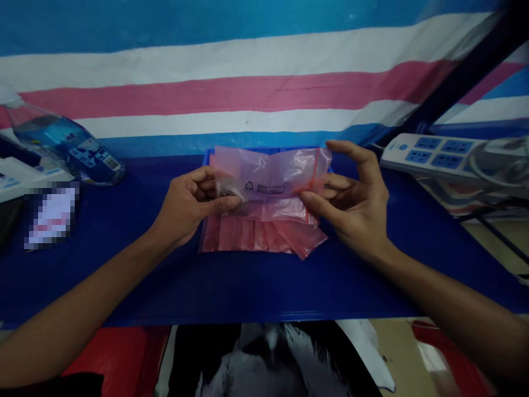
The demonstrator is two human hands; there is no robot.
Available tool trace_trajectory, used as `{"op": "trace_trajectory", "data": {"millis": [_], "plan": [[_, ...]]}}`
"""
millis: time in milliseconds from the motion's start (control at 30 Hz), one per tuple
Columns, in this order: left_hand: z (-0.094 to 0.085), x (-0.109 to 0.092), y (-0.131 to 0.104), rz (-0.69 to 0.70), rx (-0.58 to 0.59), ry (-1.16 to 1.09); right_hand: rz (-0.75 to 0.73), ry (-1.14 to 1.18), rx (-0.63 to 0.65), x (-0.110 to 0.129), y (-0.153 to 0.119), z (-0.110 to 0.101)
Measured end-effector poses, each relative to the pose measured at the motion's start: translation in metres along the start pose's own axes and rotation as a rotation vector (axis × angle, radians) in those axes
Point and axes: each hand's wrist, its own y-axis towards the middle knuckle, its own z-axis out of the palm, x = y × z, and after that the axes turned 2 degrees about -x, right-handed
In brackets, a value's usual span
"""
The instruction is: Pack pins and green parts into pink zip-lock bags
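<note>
Between my hands is a pink see-through zip bag (273, 168) with a red seal strip at its right end and a printed recycling mark. My left hand (192, 201) pinches its left end, where something small and dark shows through the plastic. On the right end, my right hand (355, 201) grips near the seal strip with thumb and fingers, its index finger raised. Below lie several overlapping pink bags (256, 236), spread in a row. Behind the held bag, the rim of a blue tray (264, 149) shows; most of it is hidden.
A plastic bottle (74, 143) with blue liquid leans at the left. Power strips lie at the right (438, 154) and left (25, 179). A blurred-out paper (53, 215) is on the blue table (264, 286). Striped sheeting (206, 99) hangs behind.
</note>
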Motion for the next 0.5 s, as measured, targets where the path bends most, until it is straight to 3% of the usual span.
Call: {"op": "trace_trajectory", "data": {"millis": [233, 333, 400, 500], "plan": [[-0.001, 0.000, 0.001, 0.063, -0.031, -0.019, 0.032, 0.023, -0.042, 0.000, 0.000, 0.002], [0.000, 0.001, 0.000, 0.159, -0.058, 0.076, -0.027, -0.111, -0.101, 0.003, 0.000, 0.000], [0.001, -0.001, -0.001, 0.274, -0.100, 0.240, -0.114, -0.263, -0.138, 0.004, -0.001, -0.003], [-0.002, -0.005, -0.005, 0.595, -0.158, 0.559, -0.341, -0.389, -0.101, 0.003, -0.001, -0.009]]}}
